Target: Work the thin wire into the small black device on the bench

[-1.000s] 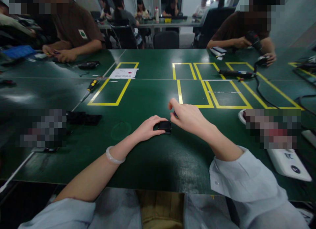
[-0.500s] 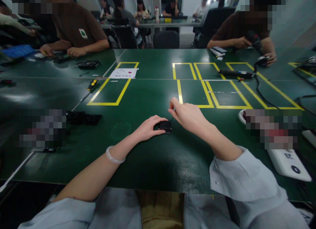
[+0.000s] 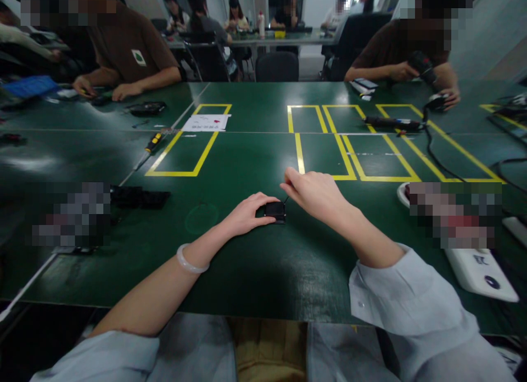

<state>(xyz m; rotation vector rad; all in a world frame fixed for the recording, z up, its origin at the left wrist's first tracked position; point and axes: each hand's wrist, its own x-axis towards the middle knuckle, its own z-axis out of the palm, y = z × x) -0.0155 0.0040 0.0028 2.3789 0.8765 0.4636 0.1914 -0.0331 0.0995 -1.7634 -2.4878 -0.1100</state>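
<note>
A small black rectangular part (image 3: 275, 209) lies on the green table (image 3: 263, 272), in front of me at the middle. My left hand (image 3: 249, 213) grips it from the left, thumb on the near side and fingers on the far side. Just above and to the right, my right hand (image 3: 310, 191) is closed round a thin dark tool (image 3: 285, 200), whose shaft slants down to the part's right corner. Most of that tool is hidden by the fingers.
Yellow tape outlines (image 3: 300, 154) mark the table beyond my hands. A yellow-black screwdriver (image 3: 153, 142) and a paper sheet (image 3: 206, 122) lie left; a white device (image 3: 483, 275) is at right. Across the table, a person holds a dark tool (image 3: 422, 67).
My right hand has dipped very slightly. My left hand and the black part look unmoved. At the far left, the other person's hands have shifted a little.
</note>
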